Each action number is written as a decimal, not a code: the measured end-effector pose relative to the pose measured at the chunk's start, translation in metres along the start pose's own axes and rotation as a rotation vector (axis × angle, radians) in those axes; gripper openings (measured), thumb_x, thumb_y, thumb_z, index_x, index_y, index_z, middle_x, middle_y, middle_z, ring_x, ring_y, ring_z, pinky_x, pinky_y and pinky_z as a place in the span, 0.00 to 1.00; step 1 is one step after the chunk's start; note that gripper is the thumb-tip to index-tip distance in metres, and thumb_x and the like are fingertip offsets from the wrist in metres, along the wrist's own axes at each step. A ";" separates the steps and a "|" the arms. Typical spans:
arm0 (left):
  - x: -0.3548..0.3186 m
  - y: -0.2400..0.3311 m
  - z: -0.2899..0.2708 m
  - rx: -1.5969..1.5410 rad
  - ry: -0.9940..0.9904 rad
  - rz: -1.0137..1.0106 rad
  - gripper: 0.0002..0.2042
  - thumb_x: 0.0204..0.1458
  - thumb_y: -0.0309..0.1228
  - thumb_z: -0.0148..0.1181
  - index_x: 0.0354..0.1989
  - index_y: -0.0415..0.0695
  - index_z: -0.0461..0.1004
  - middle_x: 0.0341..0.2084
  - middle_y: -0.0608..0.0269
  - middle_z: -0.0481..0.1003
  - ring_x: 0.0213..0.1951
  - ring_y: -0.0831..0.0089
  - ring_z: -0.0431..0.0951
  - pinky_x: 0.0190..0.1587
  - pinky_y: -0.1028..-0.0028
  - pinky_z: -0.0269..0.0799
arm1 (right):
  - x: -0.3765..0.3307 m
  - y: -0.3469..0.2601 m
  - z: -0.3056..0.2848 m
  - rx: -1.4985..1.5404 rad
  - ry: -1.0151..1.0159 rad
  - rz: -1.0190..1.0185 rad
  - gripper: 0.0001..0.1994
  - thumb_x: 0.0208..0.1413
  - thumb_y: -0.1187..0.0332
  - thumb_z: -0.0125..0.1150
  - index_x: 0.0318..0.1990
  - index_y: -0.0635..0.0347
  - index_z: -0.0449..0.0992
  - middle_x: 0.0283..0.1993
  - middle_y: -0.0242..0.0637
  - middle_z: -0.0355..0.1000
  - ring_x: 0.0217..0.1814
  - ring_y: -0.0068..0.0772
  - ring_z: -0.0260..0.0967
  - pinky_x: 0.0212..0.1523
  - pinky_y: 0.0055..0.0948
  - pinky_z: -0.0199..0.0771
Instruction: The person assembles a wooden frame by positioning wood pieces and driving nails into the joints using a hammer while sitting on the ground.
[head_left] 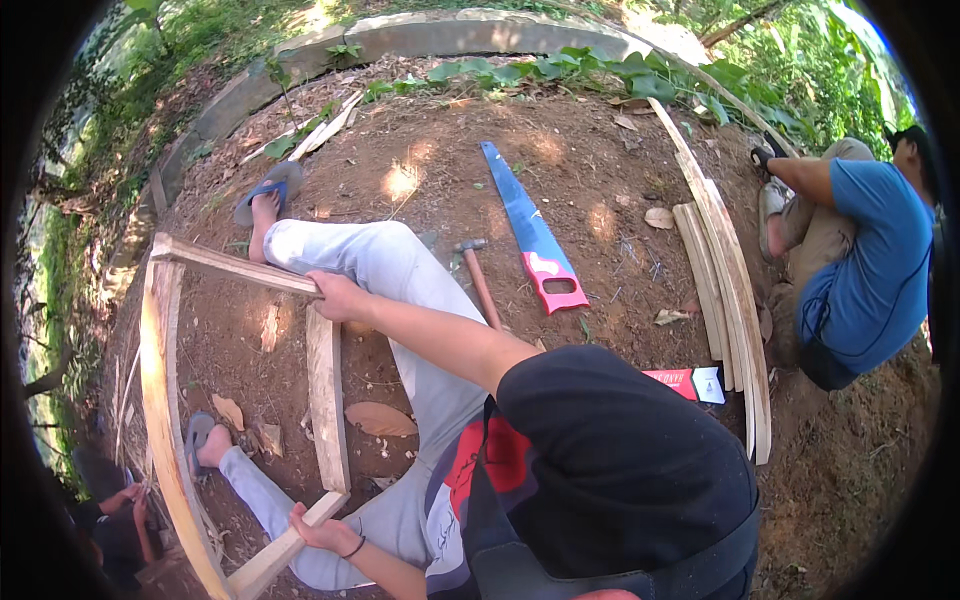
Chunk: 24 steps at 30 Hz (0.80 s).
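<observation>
A four-sided wooden frame [162,380] of pale, rough strips stands between my outstretched legs. My right hand [340,297], the upper one in the picture, is closed around one side strip near its end. Lower down, my left hand [325,533] grips the opposite side strip, close to a corner. A shorter crosspiece [327,400] runs between the two held strips on the side nearer my body. Beside my right leg lies a hammer [481,285] with a wooden handle. Past it, a handsaw [530,225] with a blue blade and red handle rests flat on the soil.
Long wooden strips [715,270] are piled at the right, next to a red and white sleeve [690,383]. A person in a blue shirt [865,265] crouches beyond them. Another person [115,530] shows at the lower left. A low concrete kerb [430,40] borders the far side.
</observation>
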<state>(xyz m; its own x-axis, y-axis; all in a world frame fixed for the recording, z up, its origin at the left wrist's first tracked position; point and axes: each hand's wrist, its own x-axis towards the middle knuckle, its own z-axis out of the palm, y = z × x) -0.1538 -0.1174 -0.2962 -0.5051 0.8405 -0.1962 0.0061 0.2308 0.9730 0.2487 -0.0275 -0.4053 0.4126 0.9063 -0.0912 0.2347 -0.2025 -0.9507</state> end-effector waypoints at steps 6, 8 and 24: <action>0.012 0.001 0.003 -0.085 -0.067 -0.021 0.13 0.56 0.38 0.55 0.38 0.38 0.68 0.36 0.60 0.68 0.44 0.69 0.69 0.52 0.68 0.62 | -0.021 -0.007 -0.012 -0.023 -0.037 0.144 0.28 0.48 0.74 0.56 0.59 0.68 0.60 0.57 0.58 0.65 0.62 0.55 0.62 0.61 0.41 0.63; 0.011 0.000 0.000 -0.106 -0.081 -0.015 0.13 0.56 0.37 0.55 0.38 0.39 0.68 0.35 0.60 0.68 0.43 0.69 0.68 0.52 0.68 0.62 | -0.024 -0.009 -0.011 -0.007 -0.054 0.177 0.29 0.47 0.75 0.56 0.60 0.67 0.59 0.59 0.57 0.63 0.64 0.55 0.60 0.61 0.41 0.62; 0.002 0.010 0.007 -0.164 -0.106 -0.098 0.10 0.52 0.35 0.60 0.32 0.44 0.67 0.28 0.67 0.65 0.36 0.74 0.68 0.43 0.74 0.65 | -0.172 -0.042 -0.208 -0.385 0.343 -0.561 0.13 0.48 0.73 0.58 0.44 0.60 0.73 0.45 0.40 0.72 0.44 0.43 0.72 0.46 0.41 0.72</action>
<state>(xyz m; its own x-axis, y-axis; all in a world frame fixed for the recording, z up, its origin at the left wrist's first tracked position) -0.1488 -0.1098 -0.2880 -0.4024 0.8670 -0.2940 -0.1830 0.2385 0.9537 0.3514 -0.2520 -0.2883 0.3759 0.7584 0.5324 0.7547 0.0827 -0.6508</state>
